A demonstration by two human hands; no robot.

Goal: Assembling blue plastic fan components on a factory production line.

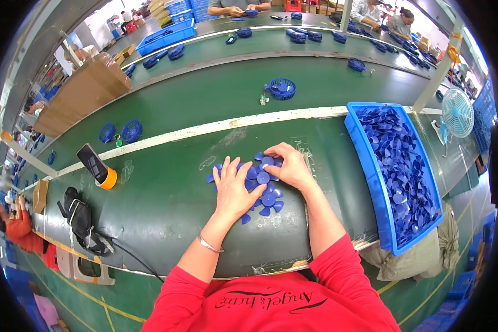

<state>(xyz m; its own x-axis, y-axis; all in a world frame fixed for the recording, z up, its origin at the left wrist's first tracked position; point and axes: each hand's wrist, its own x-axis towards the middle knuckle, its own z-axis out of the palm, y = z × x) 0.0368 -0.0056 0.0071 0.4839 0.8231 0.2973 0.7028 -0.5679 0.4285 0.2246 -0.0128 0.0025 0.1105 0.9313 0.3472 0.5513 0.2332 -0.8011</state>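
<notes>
A small pile of blue plastic fan blades [268,198] lies on the green bench in front of me. My left hand [233,189] rests palm down over the pile's left side, fingers spread and apart, with blades showing around and beneath it. On the far right side of the pile, my right hand [292,167] has its thumb and fingers closed around the edge of a fan blade [268,161]. Its grip is partly hidden by the fingers. To the right stands a blue tray [379,198] heaped with many loose fan blades [394,166].
A phone [92,161] leans on an orange-yellow roll at the left, beside a black bag [80,216] with a cord. Beyond a white rail, the green conveyor belt [205,88] carries blue fan housings [283,88]. A small fan [457,113] stands right; co-workers sit across.
</notes>
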